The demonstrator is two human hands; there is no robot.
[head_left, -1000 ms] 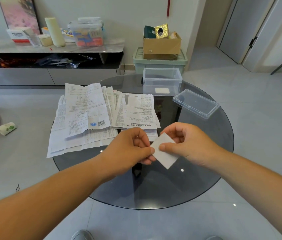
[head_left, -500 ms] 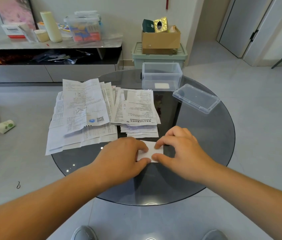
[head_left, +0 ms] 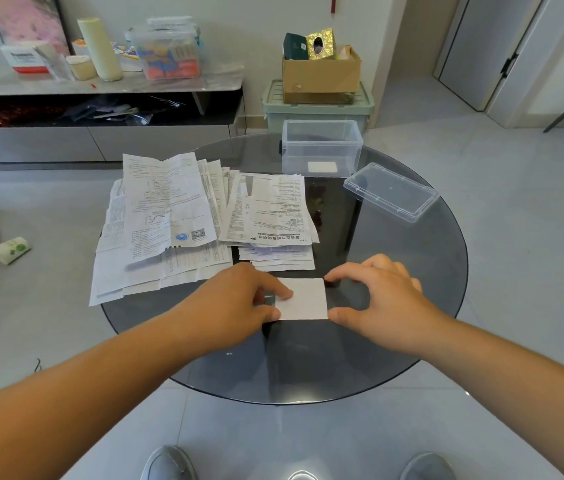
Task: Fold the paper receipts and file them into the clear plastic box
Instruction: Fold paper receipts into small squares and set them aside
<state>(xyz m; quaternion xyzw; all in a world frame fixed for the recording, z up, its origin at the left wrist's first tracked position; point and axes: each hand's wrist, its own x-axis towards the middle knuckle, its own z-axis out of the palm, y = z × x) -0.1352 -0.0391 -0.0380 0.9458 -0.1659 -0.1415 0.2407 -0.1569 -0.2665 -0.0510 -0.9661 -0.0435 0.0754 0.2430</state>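
A small folded white receipt [head_left: 306, 299] lies flat on the dark round glass table [head_left: 412, 306] near its front. My left hand [head_left: 235, 306] presses its fingertips on the receipt's left edge. My right hand [head_left: 381, 299] arches over the table, index finger and thumb touching the two right corners. Unfolded printed receipts lie in a large spread pile [head_left: 166, 216] at the left and a smaller pile [head_left: 273, 209] in the middle. The clear plastic box [head_left: 322, 133] stands open at the far edge, with one folded receipt [head_left: 322, 167] inside.
The box's clear lid [head_left: 391, 192] lies upside down on the table right of the box. Behind the table stand a green bin [head_left: 318, 107] with a cardboard box [head_left: 322, 76] on it and a low cabinet [head_left: 100, 98]. My shoes show below the table's front edge.
The folded receipt went from being held in the air down onto the table. My right hand has since slid to its right edge, uncovering most of the paper.
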